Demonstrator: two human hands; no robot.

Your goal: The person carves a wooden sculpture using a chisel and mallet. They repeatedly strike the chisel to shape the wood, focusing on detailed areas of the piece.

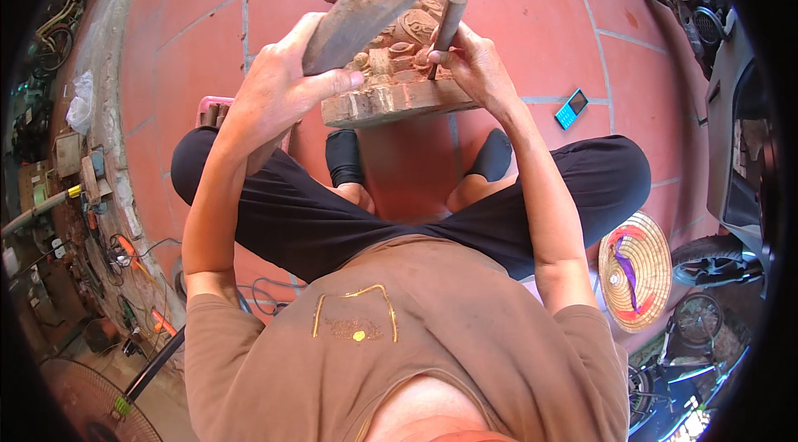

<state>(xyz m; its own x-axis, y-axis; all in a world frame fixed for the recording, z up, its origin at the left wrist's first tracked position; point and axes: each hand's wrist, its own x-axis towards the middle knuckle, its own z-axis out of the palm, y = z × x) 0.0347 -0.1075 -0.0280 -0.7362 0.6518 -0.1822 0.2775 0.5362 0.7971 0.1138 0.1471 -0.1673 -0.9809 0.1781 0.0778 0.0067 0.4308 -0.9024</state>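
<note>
Left hand: clasped around the near end of the bat, thumb stretched out below it; the hand [287, 80] is beside the carving's left edge.
Bat: a long, flat, greyish bat [382, 1], slanting from the left grip up and to the right, passing over part of the carving.
Right hand: fingers and thumb pinching the chisel near its middle; the hand [475, 68] is at the carving's right side.
Chisel: its round handle [450, 19] rises above the right grip, leaning slightly; the thin blade points down below it. Whether the tip touches wood is hard to tell.
Carving: a reddish-brown wood piece [405, 49] between the two grips, cut in deep relief, with a thick flat base [391, 105] on the side nearer the person.
Phone: small and blue, the phone [571, 108] lies on the red tiled floor [540, 18], right of the right grip.
Tray: a pink tray [218, 99] with short round handles [222, 113] in it, left of the left grip and a little nearer the person.
Hat: a round straw hat [657, 267], well below and right of the right grip.
Feet: two dark socks [342, 161], below and between the grips.
</note>
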